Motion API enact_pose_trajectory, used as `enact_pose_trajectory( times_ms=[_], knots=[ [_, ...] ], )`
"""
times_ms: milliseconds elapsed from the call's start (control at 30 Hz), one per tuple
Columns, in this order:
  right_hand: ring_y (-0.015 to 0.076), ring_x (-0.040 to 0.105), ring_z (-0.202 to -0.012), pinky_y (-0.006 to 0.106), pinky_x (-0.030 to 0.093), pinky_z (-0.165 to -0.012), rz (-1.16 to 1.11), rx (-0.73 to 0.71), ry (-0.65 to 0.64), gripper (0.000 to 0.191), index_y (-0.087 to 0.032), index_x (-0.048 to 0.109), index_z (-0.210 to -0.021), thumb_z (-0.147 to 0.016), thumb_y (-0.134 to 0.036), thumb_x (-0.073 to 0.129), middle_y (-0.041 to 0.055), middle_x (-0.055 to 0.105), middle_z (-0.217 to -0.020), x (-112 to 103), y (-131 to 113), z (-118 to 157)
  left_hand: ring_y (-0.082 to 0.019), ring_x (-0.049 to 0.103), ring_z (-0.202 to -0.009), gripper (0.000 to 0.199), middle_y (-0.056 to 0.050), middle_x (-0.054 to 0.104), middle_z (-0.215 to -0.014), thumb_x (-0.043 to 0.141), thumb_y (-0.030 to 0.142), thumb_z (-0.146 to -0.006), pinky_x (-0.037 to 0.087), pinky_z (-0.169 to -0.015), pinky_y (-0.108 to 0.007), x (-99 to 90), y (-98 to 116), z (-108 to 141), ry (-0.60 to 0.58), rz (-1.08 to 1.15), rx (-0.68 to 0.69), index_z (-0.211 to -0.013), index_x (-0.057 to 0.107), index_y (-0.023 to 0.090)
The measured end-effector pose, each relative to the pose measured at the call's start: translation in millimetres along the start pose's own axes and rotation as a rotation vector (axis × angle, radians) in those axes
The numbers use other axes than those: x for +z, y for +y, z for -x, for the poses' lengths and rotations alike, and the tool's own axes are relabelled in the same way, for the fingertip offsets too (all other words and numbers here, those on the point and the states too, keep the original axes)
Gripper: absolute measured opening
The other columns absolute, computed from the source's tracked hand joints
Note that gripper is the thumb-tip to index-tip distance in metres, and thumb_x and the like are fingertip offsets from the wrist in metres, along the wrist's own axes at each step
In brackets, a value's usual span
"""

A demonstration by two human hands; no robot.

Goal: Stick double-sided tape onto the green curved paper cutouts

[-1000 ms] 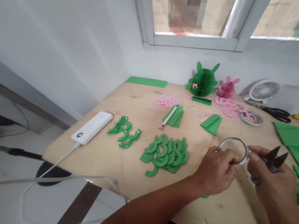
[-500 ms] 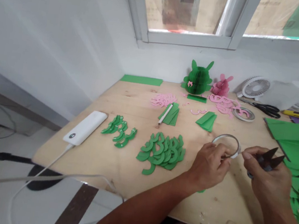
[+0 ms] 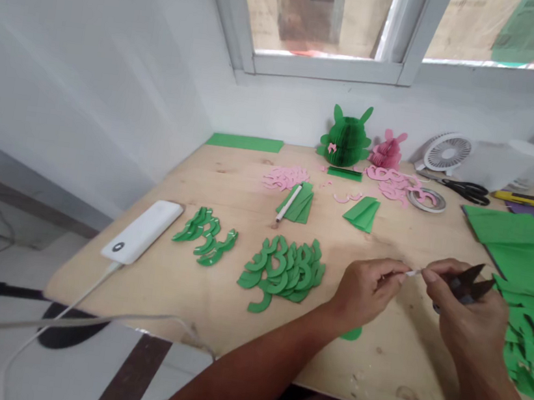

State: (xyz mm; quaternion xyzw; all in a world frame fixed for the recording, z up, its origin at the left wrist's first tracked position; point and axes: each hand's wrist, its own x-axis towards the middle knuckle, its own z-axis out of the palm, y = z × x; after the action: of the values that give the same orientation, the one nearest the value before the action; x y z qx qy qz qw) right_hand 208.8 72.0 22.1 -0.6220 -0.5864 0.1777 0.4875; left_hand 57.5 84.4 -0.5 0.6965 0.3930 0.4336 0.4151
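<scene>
My left hand [image 3: 368, 289] is closed in a pinch. From its fingertips a short whitish piece of tape [image 3: 413, 272] reaches toward my right fingers; the ring of the roll is not visible now. My right hand [image 3: 469, 312] has its thumb and forefinger at the tape's other end. In that same palm sit small scissors [image 3: 468, 284], dark blades parted and pointing away from the tape. To the left of my hands lies a pile of green curved paper pieces [image 3: 282, 267]. Part of a green piece [image 3: 352, 333] shows under my left wrist.
More green curved pieces with pale strips [image 3: 206, 234] lie left, near a white power bank [image 3: 142, 233]. Pink cutouts [image 3: 287, 178], a pen [image 3: 289, 203], a tape roll [image 3: 427, 200] and black-handled scissors [image 3: 468, 189] lie farther back. Green sheets [image 3: 530, 254] cover the right side.
The tape roll in my left hand, seen as a ring before, no longer shows; only a small whitish piece is visible between my fingertips. The view has shifted slightly.
</scene>
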Motion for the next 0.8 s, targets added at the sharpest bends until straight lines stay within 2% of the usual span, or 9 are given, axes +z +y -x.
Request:
enact_pose_trajectory(
  times_ms=[167,400,500,600,733,800],
  knots=[
    [0.0112,0.049,-0.052,0.021,0.038,-0.047,0.022,0.013,0.038,0.019,-0.020,0.064,-0.073,-0.071,-0.038,0.065,-0.0006,0.058,-0.061,0.8,-0.6,1.5,-0.008,0.046,-0.055,0.029,-0.001,0.061,-0.067,0.049,0.028,-0.086,0.040,-0.053,-0.020,2.4,-3.0,-1.4,0.008,0.066,-0.070,-0.104,0.067,0.016],
    [0.0115,0.048,-0.053,0.022,0.036,-0.047,0.093,0.006,0.075,0.019,-0.020,0.067,-0.077,-0.072,-0.038,0.064,-0.0013,0.058,-0.061,3.0,-1.8,1.3,-0.008,0.043,-0.052,0.028,0.000,0.060,-0.064,0.048,0.026,-0.085,0.039,-0.052,-0.020,0.7,0.1,-1.5,0.007,0.026,-0.069,-0.102,0.068,0.016],
    [0.0118,0.047,-0.053,0.022,0.033,-0.046,0.145,0.011,0.073,0.021,-0.020,0.067,-0.079,-0.072,-0.039,0.064,-0.0017,0.056,-0.060,3.1,-4.8,2.0,-0.009,0.049,-0.056,0.029,-0.001,0.064,-0.070,0.047,0.026,-0.085,0.042,-0.056,-0.020,0.2,1.4,-0.6,0.009,0.006,-0.051,-0.104,0.067,0.016],
    [0.0119,0.046,-0.052,0.024,0.033,-0.047,0.102,0.065,0.053,0.022,-0.019,0.067,-0.079,-0.071,-0.040,0.064,-0.0016,0.055,-0.060,3.2,-5.9,2.4,-0.011,0.057,-0.063,0.031,-0.002,0.068,-0.077,0.046,0.026,-0.086,0.046,-0.061,-0.022,0.0,1.0,0.7,0.007,-0.040,-0.027,-0.110,0.064,0.019],
    [0.0139,0.049,-0.055,0.026,0.036,-0.050,0.004,0.125,0.099,0.023,-0.018,0.067,-0.076,-0.066,-0.039,0.067,0.0007,0.058,-0.065,5.6,-3.7,2.4,-0.015,0.062,-0.069,0.048,-0.002,0.069,-0.081,0.048,0.033,-0.085,0.050,-0.067,-0.028,-1.9,0.9,1.2,0.009,-0.113,-0.024,-0.131,0.045,0.021],
    [0.0132,0.046,-0.054,0.026,0.035,-0.049,-0.019,0.149,0.121,0.024,-0.018,0.067,-0.076,-0.065,-0.039,0.068,-0.0003,0.056,-0.063,6.9,-2.9,2.7,-0.016,0.064,-0.076,0.051,-0.003,0.070,-0.087,0.051,0.036,-0.083,0.051,-0.072,-0.029,-7.1,5.6,0.1,0.032,-0.114,-0.029,-0.132,0.044,0.021]
  ],
)
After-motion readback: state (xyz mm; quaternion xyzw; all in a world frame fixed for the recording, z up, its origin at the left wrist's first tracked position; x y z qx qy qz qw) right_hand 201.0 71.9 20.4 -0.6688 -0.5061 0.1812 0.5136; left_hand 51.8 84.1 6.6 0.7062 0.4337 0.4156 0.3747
